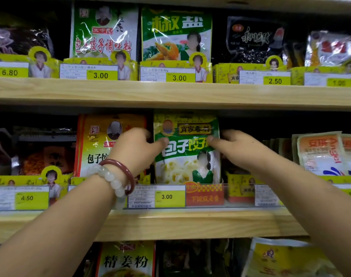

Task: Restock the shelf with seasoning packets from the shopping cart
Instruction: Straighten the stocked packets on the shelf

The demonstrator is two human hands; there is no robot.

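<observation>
A green and yellow seasoning packet [187, 156] stands upright in a yellow display box on the middle wooden shelf [170, 222], above a 3.00 price tag. My left hand [137, 149] pinches its left edge, thumb on the front. My right hand [233, 147] pinches its right edge the same way. Two bracelets circle my left wrist. The shopping cart is out of view.
A red and yellow packet [94, 144] stands just left of the held one, partly behind my left hand. Orange packets [320, 154] lean at the right. The upper shelf [170, 92] holds more packets in yellow boxes with price tags. More packets show below.
</observation>
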